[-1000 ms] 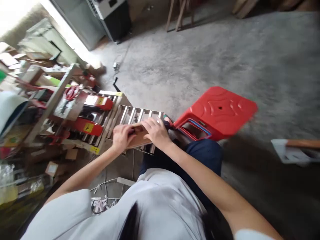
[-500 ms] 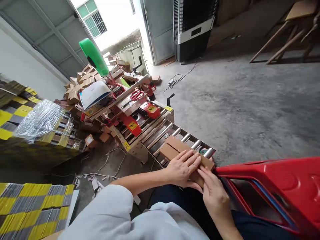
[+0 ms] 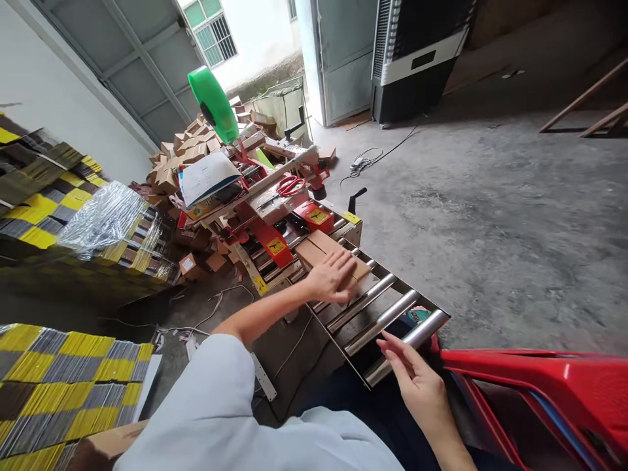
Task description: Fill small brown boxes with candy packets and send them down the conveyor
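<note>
My left hand (image 3: 330, 276) lies flat, fingers stretched, on top of a small brown cardboard box (image 3: 314, 251). The box rests on a metal roller conveyor (image 3: 383, 322), its far end at the mouth of a carton-sealing machine (image 3: 275, 246) between two red guards. My right hand (image 3: 418, 383) hovers over the near rollers, holding nothing, fingers extended and thumb a little apart. On the machine sit red-handled scissors (image 3: 290, 186), a white paper (image 3: 209, 176) and a large green tape roll (image 3: 214, 104).
A red plastic stool (image 3: 549, 373) stands close on the right. Stacked yellow and grey flat cartons (image 3: 69, 386) are at the left, beside a plastic-wrapped stack (image 3: 105, 216). Behind the machine is a heap of brown boxes (image 3: 189, 147). Cables (image 3: 216, 301) trail over the floor.
My left hand has slid the box along the rollers, away from me, up to the sealing machine. My right hand has come off the box. The view has shifted slightly.
</note>
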Tool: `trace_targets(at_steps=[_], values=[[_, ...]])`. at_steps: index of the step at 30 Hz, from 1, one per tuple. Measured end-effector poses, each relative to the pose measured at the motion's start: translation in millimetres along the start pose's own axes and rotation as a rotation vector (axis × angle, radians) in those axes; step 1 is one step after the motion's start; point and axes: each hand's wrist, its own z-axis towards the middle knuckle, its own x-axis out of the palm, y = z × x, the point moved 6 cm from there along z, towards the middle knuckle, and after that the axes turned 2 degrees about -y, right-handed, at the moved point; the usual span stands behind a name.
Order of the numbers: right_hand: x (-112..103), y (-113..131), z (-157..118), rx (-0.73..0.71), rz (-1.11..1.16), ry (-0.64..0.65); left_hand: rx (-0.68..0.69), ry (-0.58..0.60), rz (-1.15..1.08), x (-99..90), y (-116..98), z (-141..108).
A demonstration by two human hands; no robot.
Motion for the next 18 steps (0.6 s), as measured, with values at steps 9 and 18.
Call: trace_targets(at_steps=[9,18], values=[[-85.3,-114.5,-100.1,0.393,-0.033,-0.242,-0.441,-0.222,0.015,-46.6,106.9,-9.3],[-84.0,-35.3,-159.2,0.240,-0.173,-0.484,0.220,0.077,-0.437,119.0,-187.5,-12.6]])
